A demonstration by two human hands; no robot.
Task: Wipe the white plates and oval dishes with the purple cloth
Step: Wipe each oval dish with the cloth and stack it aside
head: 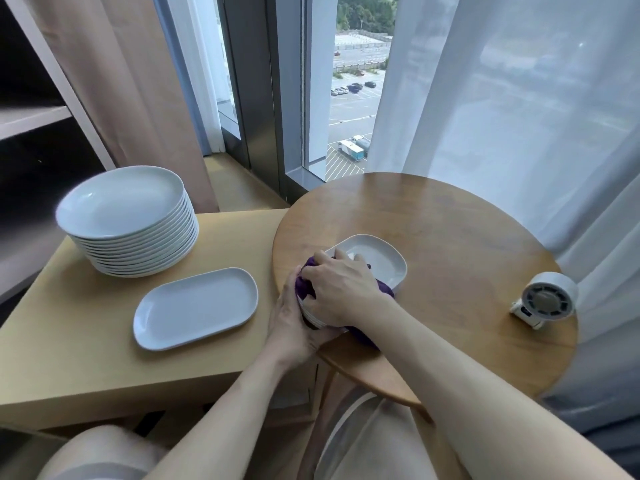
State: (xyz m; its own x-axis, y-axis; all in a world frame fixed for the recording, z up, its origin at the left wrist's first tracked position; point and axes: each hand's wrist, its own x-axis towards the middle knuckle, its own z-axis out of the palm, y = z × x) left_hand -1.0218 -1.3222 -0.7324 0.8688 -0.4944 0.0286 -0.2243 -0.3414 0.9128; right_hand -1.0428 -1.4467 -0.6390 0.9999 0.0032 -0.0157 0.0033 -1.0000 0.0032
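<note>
The right hand [341,289] grips the purple cloth [386,289] and presses it on a dish [377,258]. The left hand [294,327] holds that dish's near edge. Left of the hands, a flat dish [195,308] looks done. The plate pile [128,220] probably still waits.

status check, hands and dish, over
Left hand grips oval dish rim. Right hand holds purple cloth on it. Nothing in the way; fan stands apart.
</note>
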